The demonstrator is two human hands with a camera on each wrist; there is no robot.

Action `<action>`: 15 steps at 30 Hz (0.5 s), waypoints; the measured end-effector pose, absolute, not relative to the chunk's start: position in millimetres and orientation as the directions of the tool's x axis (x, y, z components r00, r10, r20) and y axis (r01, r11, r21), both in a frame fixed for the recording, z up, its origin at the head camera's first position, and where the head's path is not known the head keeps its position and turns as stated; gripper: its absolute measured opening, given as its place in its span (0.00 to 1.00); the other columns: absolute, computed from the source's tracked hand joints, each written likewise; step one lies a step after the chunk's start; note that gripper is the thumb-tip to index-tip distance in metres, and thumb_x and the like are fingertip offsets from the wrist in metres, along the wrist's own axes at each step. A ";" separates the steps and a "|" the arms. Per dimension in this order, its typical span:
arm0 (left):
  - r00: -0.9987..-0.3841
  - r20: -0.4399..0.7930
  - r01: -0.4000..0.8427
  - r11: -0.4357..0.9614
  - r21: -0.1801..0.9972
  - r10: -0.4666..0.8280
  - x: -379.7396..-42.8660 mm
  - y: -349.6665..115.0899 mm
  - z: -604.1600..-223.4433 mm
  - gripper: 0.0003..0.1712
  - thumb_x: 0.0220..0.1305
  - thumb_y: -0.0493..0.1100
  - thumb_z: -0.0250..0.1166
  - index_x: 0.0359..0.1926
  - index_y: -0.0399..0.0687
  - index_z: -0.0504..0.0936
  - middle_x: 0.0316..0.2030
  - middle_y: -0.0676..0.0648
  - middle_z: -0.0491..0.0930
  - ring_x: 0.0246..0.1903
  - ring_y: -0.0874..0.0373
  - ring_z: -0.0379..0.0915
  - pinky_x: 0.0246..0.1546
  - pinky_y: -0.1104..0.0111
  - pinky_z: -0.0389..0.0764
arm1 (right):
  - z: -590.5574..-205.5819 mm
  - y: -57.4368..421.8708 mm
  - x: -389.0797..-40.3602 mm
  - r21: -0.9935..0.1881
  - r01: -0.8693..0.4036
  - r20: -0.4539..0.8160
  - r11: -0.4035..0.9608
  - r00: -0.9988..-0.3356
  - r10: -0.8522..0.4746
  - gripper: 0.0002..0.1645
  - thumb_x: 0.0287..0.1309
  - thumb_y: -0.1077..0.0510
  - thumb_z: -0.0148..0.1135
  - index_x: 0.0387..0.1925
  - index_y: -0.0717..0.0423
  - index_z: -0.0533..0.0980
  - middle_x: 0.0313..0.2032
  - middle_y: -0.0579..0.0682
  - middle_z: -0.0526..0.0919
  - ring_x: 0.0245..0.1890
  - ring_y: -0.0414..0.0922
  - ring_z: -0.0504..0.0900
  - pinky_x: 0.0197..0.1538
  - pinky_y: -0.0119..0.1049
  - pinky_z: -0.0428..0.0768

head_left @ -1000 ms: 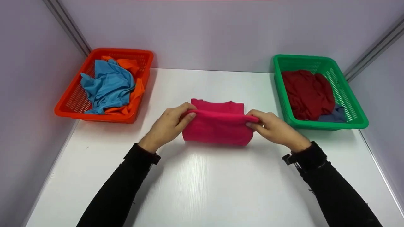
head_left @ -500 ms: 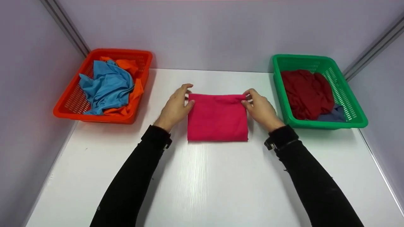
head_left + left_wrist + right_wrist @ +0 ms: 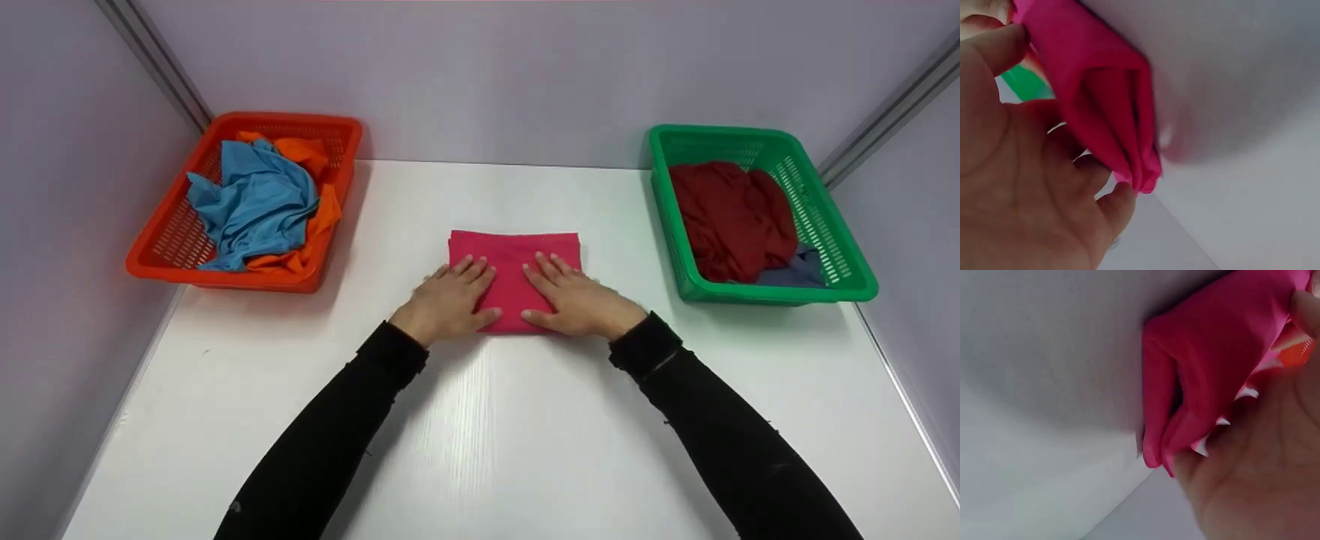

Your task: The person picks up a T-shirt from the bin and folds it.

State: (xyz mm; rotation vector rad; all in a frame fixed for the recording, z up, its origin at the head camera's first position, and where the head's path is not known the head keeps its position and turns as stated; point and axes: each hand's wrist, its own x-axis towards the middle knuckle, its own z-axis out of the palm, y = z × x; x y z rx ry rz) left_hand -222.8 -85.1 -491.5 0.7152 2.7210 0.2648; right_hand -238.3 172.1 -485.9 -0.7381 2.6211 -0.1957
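Note:
A folded pink cloth (image 3: 510, 289) lies on the white table in the head view, a neat rectangle in front of me. My left hand (image 3: 451, 301) presses on its left half with fingers spread and straight. On the right half, my right hand (image 3: 581, 302) rests likewise, palm down, both thumbs pointing inward. The left wrist view has the cloth's layered side edge (image 3: 1112, 107) beside the fingers, with a hollow between folds. Stacked layers of the pink cloth (image 3: 1202, 365) also appear past the hand in the right wrist view. The palms hide part of the cloth.
An orange-red basket (image 3: 161, 271) at the back left holds a blue cloth (image 3: 262, 199) and an orange cloth (image 3: 304, 154). At the back right, a green basket (image 3: 772, 292) contains a dark red cloth (image 3: 731, 217) and a grey-blue cloth (image 3: 799, 268). Pale walls enclose the table.
Both hands first pinched the raised edge of the pink cloth, folded it away from me and let go. They have since moved inward and nearer, flat on top of it.

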 end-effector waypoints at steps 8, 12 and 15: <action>-0.817 -0.297 0.439 0.867 0.238 0.495 -247.6 -83.6 -500.1 0.48 0.78 0.70 0.50 0.86 0.57 0.45 0.87 0.48 0.37 0.87 0.48 0.33 0.81 0.39 0.58 | -490.6 163.9 -258.5 -0.208 -0.415 -0.388 0.886 -0.796 -0.465 0.55 0.72 0.28 0.54 0.86 0.44 0.45 0.87 0.56 0.38 0.87 0.60 0.37 0.77 0.67 0.67; -0.824 -0.284 0.446 0.871 0.207 0.490 -255.6 -82.3 -500.2 0.48 0.77 0.70 0.51 0.86 0.57 0.47 0.87 0.48 0.39 0.87 0.48 0.36 0.85 0.43 0.51 | -490.5 162.1 -265.8 -0.206 -0.399 -0.366 0.894 -0.816 -0.448 0.55 0.70 0.28 0.57 0.85 0.42 0.48 0.87 0.55 0.41 0.87 0.59 0.40 0.74 0.70 0.70; -0.843 -0.258 0.445 0.882 0.155 0.471 -255.4 -81.0 -496.0 0.47 0.76 0.70 0.52 0.85 0.57 0.51 0.86 0.47 0.46 0.86 0.48 0.42 0.85 0.44 0.52 | -488.7 160.1 -266.3 -0.168 -0.402 -0.323 0.900 -0.840 -0.435 0.53 0.68 0.28 0.60 0.84 0.41 0.54 0.86 0.53 0.48 0.87 0.56 0.47 0.71 0.71 0.73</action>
